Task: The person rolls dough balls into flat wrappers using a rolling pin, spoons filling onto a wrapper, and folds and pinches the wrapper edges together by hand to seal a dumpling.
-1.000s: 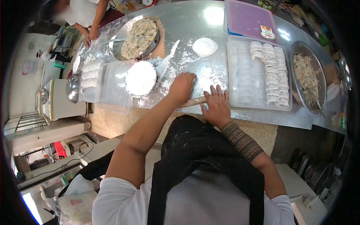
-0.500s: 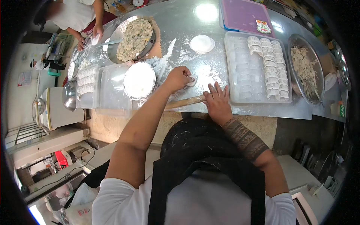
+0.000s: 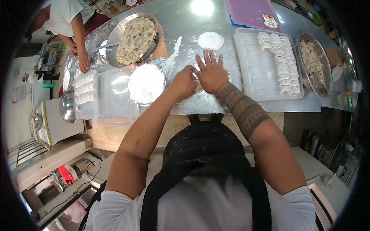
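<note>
My left hand (image 3: 185, 82) is closed, with its fingertips pinching the edge of a small dough round (image 3: 195, 75) on the floured metal table. Beside it, my right hand (image 3: 212, 73) lies flat with fingers stretched and spread. A bit of the wooden rolling pin (image 3: 199, 89) seems to show between the hands; most of it is hidden under my right palm. Just beyond my right fingertips sits a stack of thin white dough wrappers (image 3: 211, 40). To the left of my left hand stands a round pan of white flour (image 3: 146, 84).
A clear tray (image 3: 254, 92) with rows of pleated dumplings (image 3: 283, 63) stands right, near a bowl of filling (image 3: 311, 57). Another filling bowl (image 3: 135, 40) and a smaller dumpling tray (image 3: 85, 92) are left. A purple lid (image 3: 250, 11) lies behind. A co-worker (image 3: 73, 23) leans over the far-left end.
My right hand has moved forward and left, from the rolling pin's end to beside my left hand. The pin has shifted. The co-worker's hand has moved down toward the smaller dumpling tray.
</note>
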The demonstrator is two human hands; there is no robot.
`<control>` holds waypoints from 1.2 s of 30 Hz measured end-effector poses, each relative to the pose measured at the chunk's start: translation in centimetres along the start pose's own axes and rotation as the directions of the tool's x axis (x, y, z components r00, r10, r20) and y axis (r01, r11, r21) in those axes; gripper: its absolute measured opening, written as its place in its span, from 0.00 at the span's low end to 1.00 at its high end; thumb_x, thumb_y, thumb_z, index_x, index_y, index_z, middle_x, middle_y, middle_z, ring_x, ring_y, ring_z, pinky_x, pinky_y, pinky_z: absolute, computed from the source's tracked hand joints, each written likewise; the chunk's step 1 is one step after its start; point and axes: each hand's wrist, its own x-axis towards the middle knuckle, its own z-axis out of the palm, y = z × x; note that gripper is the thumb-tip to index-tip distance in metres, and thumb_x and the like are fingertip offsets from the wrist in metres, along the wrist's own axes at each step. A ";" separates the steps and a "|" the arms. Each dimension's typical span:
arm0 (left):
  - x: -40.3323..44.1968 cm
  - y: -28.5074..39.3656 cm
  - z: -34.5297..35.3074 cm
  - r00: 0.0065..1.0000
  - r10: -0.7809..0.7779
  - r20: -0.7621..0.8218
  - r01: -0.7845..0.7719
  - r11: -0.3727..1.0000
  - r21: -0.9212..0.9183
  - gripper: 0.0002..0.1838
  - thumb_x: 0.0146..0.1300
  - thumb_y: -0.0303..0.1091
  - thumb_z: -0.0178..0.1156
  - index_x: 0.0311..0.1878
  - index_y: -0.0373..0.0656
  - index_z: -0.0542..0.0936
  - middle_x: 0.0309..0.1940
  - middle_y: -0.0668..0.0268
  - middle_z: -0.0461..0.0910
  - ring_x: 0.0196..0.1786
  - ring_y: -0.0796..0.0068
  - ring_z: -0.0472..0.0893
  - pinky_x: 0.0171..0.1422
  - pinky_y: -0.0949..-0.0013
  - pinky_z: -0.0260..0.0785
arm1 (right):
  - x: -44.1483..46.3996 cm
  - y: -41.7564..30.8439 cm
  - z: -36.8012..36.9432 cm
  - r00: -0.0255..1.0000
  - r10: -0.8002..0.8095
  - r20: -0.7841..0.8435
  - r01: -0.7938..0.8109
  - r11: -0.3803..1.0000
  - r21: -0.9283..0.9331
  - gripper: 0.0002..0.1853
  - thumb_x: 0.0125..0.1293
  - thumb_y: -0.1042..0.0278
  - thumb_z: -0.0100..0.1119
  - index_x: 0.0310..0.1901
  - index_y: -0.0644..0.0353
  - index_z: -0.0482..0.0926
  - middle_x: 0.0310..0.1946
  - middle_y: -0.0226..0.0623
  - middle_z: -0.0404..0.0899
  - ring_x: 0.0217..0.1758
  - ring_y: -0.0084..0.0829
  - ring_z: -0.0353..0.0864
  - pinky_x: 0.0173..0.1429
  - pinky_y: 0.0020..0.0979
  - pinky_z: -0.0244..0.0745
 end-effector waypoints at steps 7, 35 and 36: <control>2.4 -3.1 0.0 0.991 -0.116 0.066 0.130 0.957 -0.261 0.30 0.63 0.23 0.66 0.69 0.37 0.72 0.42 0.57 0.87 0.41 0.65 0.88 0.47 0.61 0.80 | -2.3 -0.3 -2.1 1.000 0.018 0.015 -0.020 0.992 0.122 0.37 0.80 0.51 0.49 0.83 0.59 0.56 0.83 0.63 0.52 0.86 0.63 0.49 0.86 0.68 0.39; 1.0 -2.0 0.5 0.992 0.104 -0.075 -0.085 0.971 0.225 0.19 0.56 0.24 0.66 0.53 0.35 0.85 0.45 0.45 0.87 0.48 0.51 0.88 0.54 0.55 0.79 | 3.4 -0.3 -0.1 0.995 -0.064 0.070 0.063 0.998 0.021 0.35 0.82 0.49 0.47 0.84 0.52 0.56 0.85 0.56 0.51 0.88 0.60 0.46 0.86 0.67 0.38; 1.1 -2.2 0.4 0.994 0.075 -0.079 -0.057 0.975 0.216 0.19 0.57 0.24 0.65 0.53 0.35 0.85 0.45 0.45 0.87 0.48 0.51 0.88 0.54 0.55 0.79 | 2.9 -0.5 -0.2 0.996 -0.080 0.039 0.078 0.995 0.059 0.35 0.81 0.49 0.47 0.84 0.52 0.56 0.84 0.56 0.51 0.88 0.60 0.46 0.86 0.67 0.39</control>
